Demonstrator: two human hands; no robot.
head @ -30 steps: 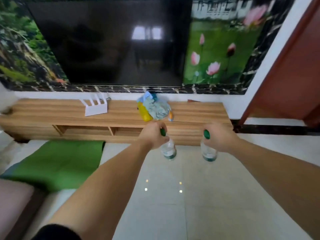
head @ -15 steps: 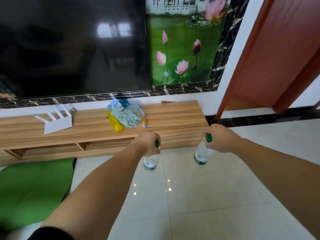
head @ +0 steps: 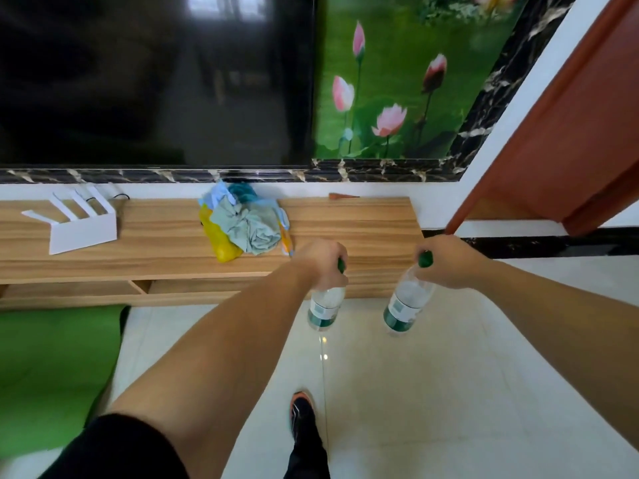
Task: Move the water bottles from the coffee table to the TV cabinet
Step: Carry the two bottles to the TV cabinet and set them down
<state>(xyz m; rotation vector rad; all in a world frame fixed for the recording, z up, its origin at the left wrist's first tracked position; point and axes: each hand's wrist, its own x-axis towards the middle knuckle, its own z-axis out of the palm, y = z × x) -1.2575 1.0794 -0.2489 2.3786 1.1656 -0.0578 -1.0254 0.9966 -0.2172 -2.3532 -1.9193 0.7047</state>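
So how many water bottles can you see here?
2. One bottle hangs from the left hand, the other bottle from the right hand, both above the floor. None seem hidden.

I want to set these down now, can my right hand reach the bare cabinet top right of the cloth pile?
Probably yes. The right hand, gripping its bottle, hangs just before the cabinet, whose top beside the cloth pile looks bare.

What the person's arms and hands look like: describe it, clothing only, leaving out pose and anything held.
Both forearms are bare. The left arm has a black sleeve ending near the elbow. No sleeve shows on the right arm. No gloves, watch or rings are visible on the left hand or right hand.
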